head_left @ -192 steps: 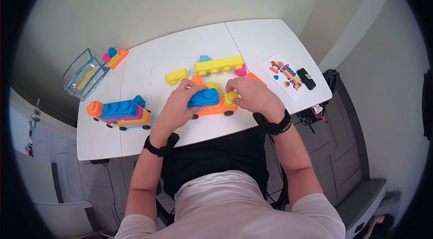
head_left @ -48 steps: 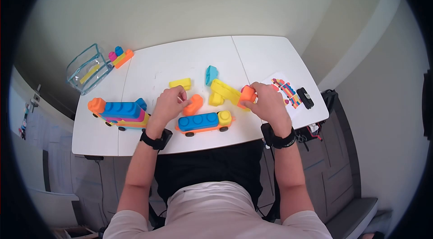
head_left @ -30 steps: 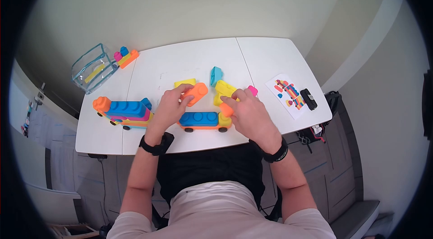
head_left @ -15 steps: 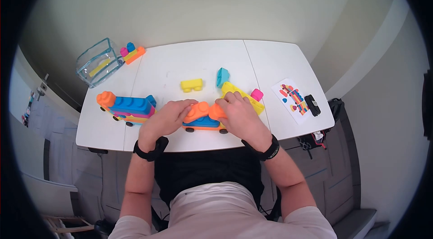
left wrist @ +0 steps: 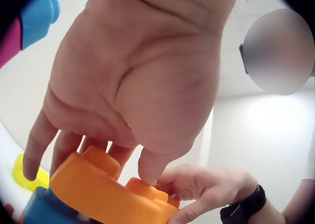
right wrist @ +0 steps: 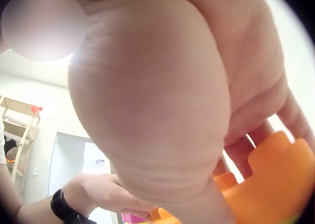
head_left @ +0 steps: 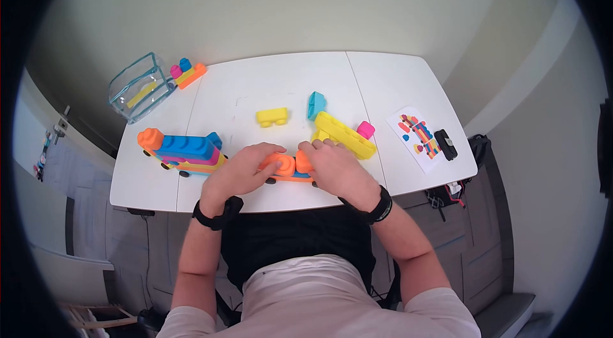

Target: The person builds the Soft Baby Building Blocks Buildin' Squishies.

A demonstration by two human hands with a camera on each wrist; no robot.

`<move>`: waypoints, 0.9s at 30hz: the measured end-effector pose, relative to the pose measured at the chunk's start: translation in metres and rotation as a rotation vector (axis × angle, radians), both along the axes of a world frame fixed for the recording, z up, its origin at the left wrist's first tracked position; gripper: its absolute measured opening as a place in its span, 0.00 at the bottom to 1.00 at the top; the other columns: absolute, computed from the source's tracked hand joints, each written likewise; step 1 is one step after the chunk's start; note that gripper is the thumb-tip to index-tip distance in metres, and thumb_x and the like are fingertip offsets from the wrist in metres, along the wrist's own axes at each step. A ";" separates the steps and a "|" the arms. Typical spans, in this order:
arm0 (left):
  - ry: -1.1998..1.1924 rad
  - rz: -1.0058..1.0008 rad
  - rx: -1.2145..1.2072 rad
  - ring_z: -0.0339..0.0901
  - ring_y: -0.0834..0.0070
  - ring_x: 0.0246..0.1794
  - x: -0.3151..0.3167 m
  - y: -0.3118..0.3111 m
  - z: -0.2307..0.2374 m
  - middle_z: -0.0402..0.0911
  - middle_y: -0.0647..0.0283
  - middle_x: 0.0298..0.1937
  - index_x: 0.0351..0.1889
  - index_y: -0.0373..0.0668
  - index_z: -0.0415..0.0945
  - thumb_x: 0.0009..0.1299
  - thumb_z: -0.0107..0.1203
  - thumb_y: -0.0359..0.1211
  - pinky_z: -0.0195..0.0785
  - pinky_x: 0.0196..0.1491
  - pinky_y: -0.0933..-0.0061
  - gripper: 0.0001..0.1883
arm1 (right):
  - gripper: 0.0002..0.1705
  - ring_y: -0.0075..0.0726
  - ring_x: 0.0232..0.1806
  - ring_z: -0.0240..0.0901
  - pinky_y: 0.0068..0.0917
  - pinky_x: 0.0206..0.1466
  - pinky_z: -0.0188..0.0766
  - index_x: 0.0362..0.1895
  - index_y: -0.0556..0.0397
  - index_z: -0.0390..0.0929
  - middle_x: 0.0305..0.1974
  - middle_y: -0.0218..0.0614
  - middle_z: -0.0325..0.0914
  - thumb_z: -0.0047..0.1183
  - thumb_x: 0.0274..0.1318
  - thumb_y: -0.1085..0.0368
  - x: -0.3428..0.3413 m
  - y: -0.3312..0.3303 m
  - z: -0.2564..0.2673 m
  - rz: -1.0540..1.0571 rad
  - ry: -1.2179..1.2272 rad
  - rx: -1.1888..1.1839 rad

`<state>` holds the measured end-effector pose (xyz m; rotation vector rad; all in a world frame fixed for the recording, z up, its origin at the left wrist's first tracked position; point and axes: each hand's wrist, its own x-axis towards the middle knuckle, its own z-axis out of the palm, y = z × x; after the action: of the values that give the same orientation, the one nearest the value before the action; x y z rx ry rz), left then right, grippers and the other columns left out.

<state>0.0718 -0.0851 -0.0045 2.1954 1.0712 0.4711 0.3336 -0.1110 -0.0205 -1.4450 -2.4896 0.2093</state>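
At the front middle of the table, my left hand [head_left: 246,169] pinches an orange arched building block [head_left: 285,165] between thumb and fingers. My right hand [head_left: 341,169] grips a second orange block [head_left: 303,162], right beside the first. Both blocks sit over a blue studded block [head_left: 300,176], which lies on an orange wheeled base [head_left: 292,180]. My hands hide most of that base. Up close in the left wrist view, the arched block [left wrist: 106,192] tilts above the blue one [left wrist: 44,209]. In the right wrist view, my fingers lie behind the orange block [right wrist: 275,184].
A built block vehicle [head_left: 185,150] stands to the left. Beyond my hands lie a short yellow block [head_left: 272,116], a long yellow one [head_left: 345,137], a teal piece [head_left: 316,105] and a pink block [head_left: 366,129]. A picture sheet [head_left: 415,146], black case [head_left: 446,144] and clear bag [head_left: 142,90] lie outward.
Since the earlier frames, both hands picked up orange blocks and brought them together over the blue block. The left block has come down closer to it, and the long yellow block has been turned aslant.
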 end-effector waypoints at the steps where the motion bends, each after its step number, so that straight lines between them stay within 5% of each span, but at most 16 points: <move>1: -0.019 -0.017 0.057 0.87 0.46 0.52 0.002 0.001 -0.006 0.90 0.43 0.54 0.70 0.36 0.81 0.84 0.59 0.38 0.79 0.59 0.54 0.22 | 0.20 0.56 0.56 0.84 0.53 0.57 0.79 0.58 0.55 0.76 0.49 0.47 0.84 0.61 0.63 0.74 -0.001 -0.001 0.002 -0.001 -0.022 -0.007; 6: 0.046 -0.056 0.137 0.86 0.42 0.53 0.010 -0.003 -0.006 0.89 0.42 0.53 0.65 0.35 0.82 0.86 0.57 0.40 0.79 0.59 0.52 0.20 | 0.20 0.56 0.56 0.83 0.52 0.56 0.79 0.56 0.56 0.75 0.48 0.47 0.84 0.61 0.60 0.75 -0.006 -0.003 -0.008 -0.047 -0.001 0.000; 8: 0.039 -0.004 0.136 0.85 0.39 0.53 0.008 0.002 -0.009 0.89 0.41 0.52 0.62 0.33 0.83 0.87 0.55 0.41 0.79 0.58 0.51 0.20 | 0.27 0.56 0.57 0.82 0.50 0.54 0.79 0.58 0.55 0.73 0.50 0.45 0.84 0.69 0.55 0.71 -0.011 0.001 -0.020 -0.064 -0.089 0.114; 15: 0.043 0.086 0.096 0.86 0.43 0.51 0.010 0.007 -0.014 0.89 0.41 0.52 0.63 0.31 0.82 0.87 0.55 0.39 0.79 0.57 0.55 0.19 | 0.24 0.54 0.58 0.81 0.53 0.54 0.80 0.55 0.55 0.76 0.48 0.44 0.85 0.67 0.54 0.73 -0.017 0.005 -0.020 -0.093 -0.003 0.076; 20: 0.093 0.055 0.179 0.85 0.43 0.58 0.015 0.002 -0.011 0.89 0.46 0.57 0.64 0.36 0.84 0.71 0.77 0.39 0.79 0.61 0.54 0.27 | 0.24 0.52 0.58 0.81 0.51 0.53 0.80 0.55 0.54 0.76 0.48 0.42 0.85 0.69 0.54 0.72 -0.016 0.005 -0.022 -0.095 -0.035 0.086; 23: 0.182 0.090 0.178 0.85 0.44 0.57 0.017 0.010 -0.017 0.89 0.48 0.56 0.63 0.38 0.84 0.60 0.83 0.34 0.79 0.62 0.53 0.33 | 0.25 0.49 0.58 0.80 0.49 0.53 0.80 0.55 0.52 0.77 0.48 0.41 0.85 0.70 0.53 0.70 -0.020 0.002 -0.023 -0.113 -0.099 0.116; 27: 0.181 0.067 0.170 0.85 0.45 0.57 0.017 0.012 -0.019 0.89 0.49 0.55 0.62 0.38 0.84 0.60 0.83 0.33 0.79 0.61 0.52 0.32 | 0.25 0.47 0.58 0.80 0.49 0.53 0.79 0.55 0.51 0.77 0.48 0.39 0.85 0.71 0.54 0.67 -0.020 -0.002 -0.025 -0.120 -0.134 0.158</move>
<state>0.0892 -0.0734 -0.0233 2.3941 1.2437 0.4126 0.3134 -0.1126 -0.0460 -1.5817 -2.4470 -0.1076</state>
